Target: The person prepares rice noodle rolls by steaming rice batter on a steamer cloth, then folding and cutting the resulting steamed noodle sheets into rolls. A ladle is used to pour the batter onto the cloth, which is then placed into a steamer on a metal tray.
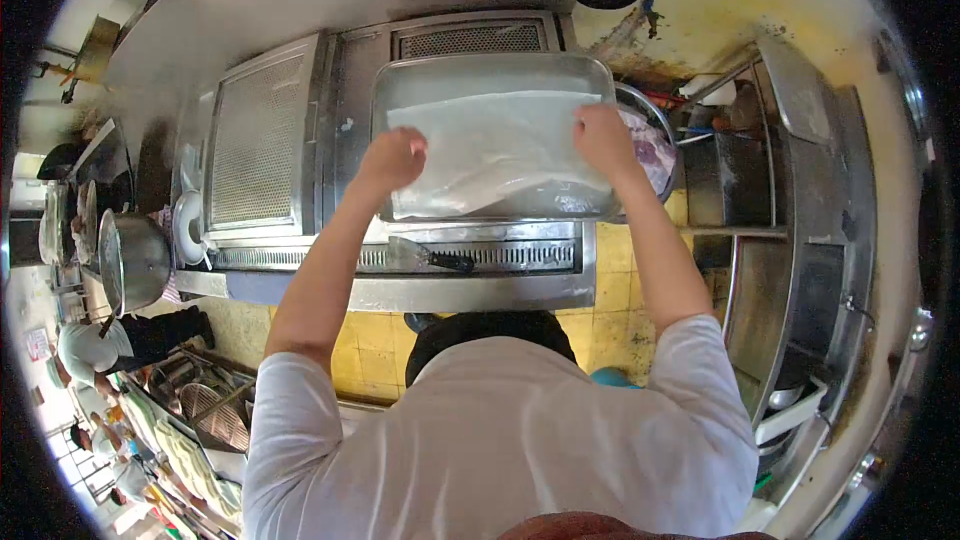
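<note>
Both hands are over a big metal tray (pixel 495 60). The tray lies on the shiny metal worktop (pixel 480 292), in front of the person. A thin, pale sheet (pixel 500 145) is spread out in the tray. It looks wet and has soft wrinkles near the bottom.

The left hand (pixel 397 157) is over the left side of the sheet. The right hand (pixel 603 143) is over the right side, a bit higher up. Most of the sheet is between the two hands. The fingers of both hands are curled in, not spread, and the hands are well apart. I cannot tell if they pinch the edges of the sheet.

A scraper (pixel 450 261) with a black handle lies on the worktop, between the tray and the person's belly. Just beside the tray, past the right hand, is a round metal bowl (pixel 668 130) with pink and white meat (pixel 650 152) in it. The tray hides part of the bowl.

To the left of the tray is a flat panel (pixel 257 140) full of little holes. White bowls (pixel 188 227) are near its left side. Farther left is a big metal pot (pixel 143 262). The floor (pixel 625 295) has yellow tiles.
</note>
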